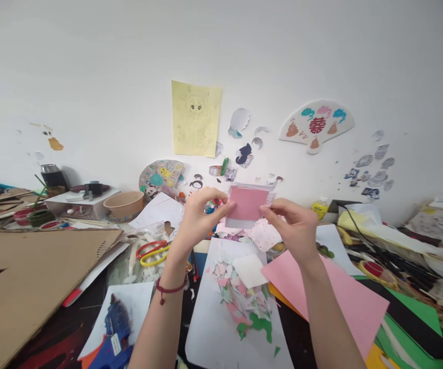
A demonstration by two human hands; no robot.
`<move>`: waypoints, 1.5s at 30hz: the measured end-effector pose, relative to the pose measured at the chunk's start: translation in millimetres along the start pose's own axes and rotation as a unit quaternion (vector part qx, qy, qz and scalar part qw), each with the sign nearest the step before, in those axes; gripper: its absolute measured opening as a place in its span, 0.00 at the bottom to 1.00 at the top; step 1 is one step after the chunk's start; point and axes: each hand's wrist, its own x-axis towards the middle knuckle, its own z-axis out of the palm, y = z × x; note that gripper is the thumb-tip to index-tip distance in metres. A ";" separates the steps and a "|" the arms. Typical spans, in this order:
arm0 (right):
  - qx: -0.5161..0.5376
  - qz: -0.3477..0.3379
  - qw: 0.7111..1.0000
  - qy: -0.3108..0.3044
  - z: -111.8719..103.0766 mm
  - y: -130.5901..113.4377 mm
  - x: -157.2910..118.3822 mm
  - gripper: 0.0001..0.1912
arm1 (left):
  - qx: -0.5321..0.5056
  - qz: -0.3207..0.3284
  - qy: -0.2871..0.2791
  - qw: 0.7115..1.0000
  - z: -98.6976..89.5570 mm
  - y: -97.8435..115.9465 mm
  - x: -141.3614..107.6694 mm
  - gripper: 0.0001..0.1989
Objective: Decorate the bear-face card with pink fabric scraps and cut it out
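Observation:
Between my two hands a small clear plastic bag [240, 223] with a pink square sheet [249, 203] inside is held up above the desk. My left hand [203, 218] pinches its left edge between thumb and fingers. On the opposite edge, my right hand [293, 220] has the same kind of pinch. Beneath them lies a white sheet [204, 328] strewn with torn paper scraps [240, 297] in green, pink and white. A white square of paper [250, 270] rests on the scraps. Behind the bag, a pink patterned paper piece [266, 234] is partly covered.
Large cardboard [52, 271] covers the left side. A blue glue gun [117, 333] lies at front left, near red-and-yellow-handled scissors [154, 252]. Pink paper [344, 292] and green sheets [417, 307] lie right. A clay-coloured bowl [124, 205] stands by the wall.

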 end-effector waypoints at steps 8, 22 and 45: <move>0.040 0.080 0.996 -0.016 -1.5 4.3 0.2 0.06 | -0.066 -0.031 0.008 0.997 3.2 1.8 0.4 0.09; -0.202 -0.288 0.930 0.105 -7.0 6.5 -3.5 0.20 | 0.076 0.168 0.022 0.983 -10.6 8.3 1.0 0.08; -0.025 -0.042 0.999 -0.009 -3.2 -5.2 -1.4 0.04 | -0.027 0.025 0.064 0.997 -1.8 15.2 0.9 0.04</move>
